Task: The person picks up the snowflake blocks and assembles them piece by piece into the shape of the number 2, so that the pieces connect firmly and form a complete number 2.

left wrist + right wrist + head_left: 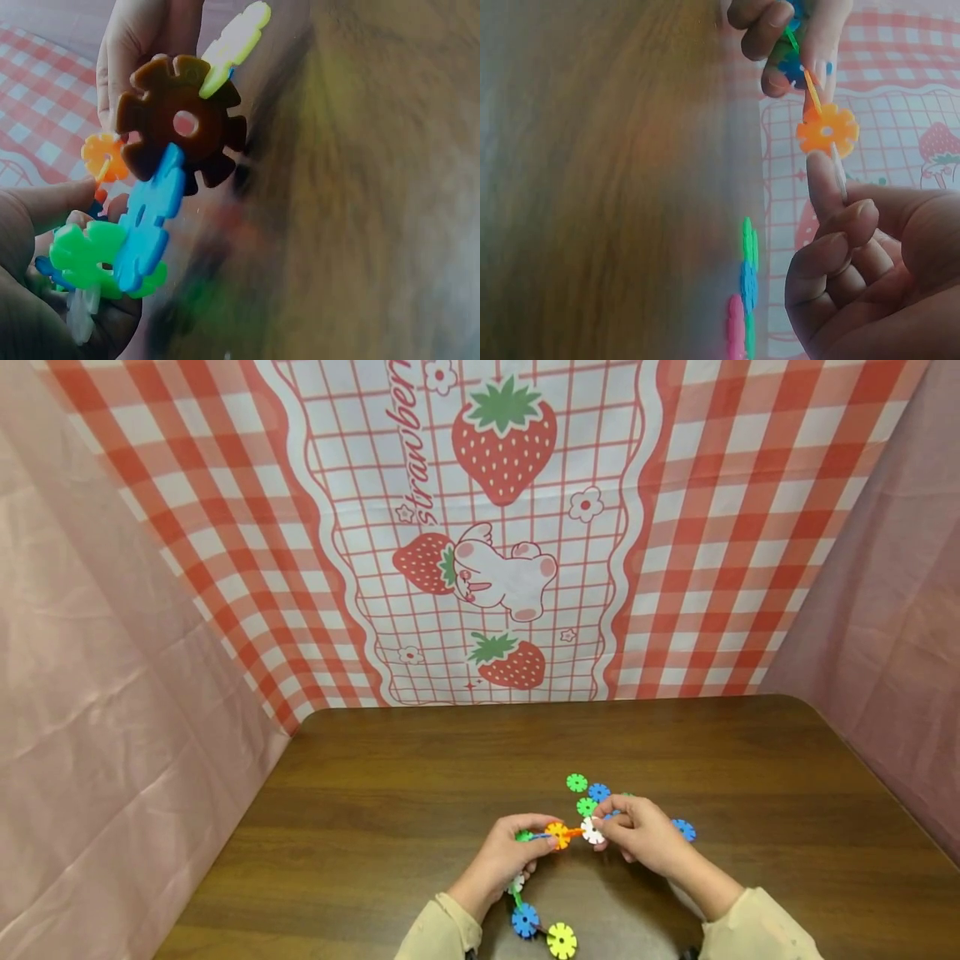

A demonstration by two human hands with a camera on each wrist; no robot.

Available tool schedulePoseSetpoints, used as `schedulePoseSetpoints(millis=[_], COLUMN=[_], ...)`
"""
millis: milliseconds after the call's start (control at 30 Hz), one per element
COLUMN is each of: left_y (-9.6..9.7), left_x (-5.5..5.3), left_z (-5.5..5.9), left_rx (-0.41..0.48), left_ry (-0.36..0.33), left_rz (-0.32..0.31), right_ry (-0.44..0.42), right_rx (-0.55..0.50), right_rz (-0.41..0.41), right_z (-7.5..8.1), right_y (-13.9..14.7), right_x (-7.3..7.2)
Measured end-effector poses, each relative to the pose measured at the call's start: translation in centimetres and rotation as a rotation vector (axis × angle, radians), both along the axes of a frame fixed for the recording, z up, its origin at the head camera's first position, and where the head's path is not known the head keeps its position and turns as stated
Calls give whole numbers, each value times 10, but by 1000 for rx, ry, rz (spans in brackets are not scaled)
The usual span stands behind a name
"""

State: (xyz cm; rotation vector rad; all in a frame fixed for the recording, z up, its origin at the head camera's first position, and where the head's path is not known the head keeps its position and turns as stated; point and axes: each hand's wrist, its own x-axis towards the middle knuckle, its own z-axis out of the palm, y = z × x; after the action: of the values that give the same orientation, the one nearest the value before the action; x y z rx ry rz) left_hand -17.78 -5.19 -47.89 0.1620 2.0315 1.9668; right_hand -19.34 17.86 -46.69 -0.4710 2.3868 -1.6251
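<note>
White disc [588, 837] pinched, far table edge [540, 705] well apart

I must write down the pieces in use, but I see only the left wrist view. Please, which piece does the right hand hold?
Observer: The right hand pinches a white disc.
Operator: Thank you. Which piece does this disc meet?
Observer: In the right wrist view, its edge meets an orange disc.
Operator: And does any piece lie on the table farther from the person than the right hand?
Observer: Yes, the head view shows a green disc lying on the table there.
</note>
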Motion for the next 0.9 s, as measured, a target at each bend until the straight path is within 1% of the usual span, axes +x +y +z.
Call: schedulePoseSetpoints(millis=[67,167,267,400,500,600,667,733,833,900], left_y=[1,3,3,4,3,2,0,-2,-6,-8], left_x=[0,-1,-1,-2,-2,-3,-3,-4,-3,-2], left_z=[0,-2,-4,-4,-2,-1,-2,-3,-3,-4], left_rx=[21,50,57,59,48,36,34,35,42,41], left_ry=[-4,-11,-16,-6,3,-7,-17,-21,-15,0], left_rz=[-1,1,-1,2,11,18,20,19,10,2], right_ry=[-7,-16,-17,7,36,79,140,217,320,347], right_rx=[0,16,23,23,53,109,175,248,379,450], right_rz=[-2,-25,-18,-3,-36,-99,-149,-181,-188,-156], right_z=[0,1,2,0,-1,-3,-4,-6,-6,-6], right_y=[-2,-4,-7,-9,-10,-8,-6,-4,-3,-4], right_x=[0,0,1,0,-1,-6,-10,-14,-19,-22])
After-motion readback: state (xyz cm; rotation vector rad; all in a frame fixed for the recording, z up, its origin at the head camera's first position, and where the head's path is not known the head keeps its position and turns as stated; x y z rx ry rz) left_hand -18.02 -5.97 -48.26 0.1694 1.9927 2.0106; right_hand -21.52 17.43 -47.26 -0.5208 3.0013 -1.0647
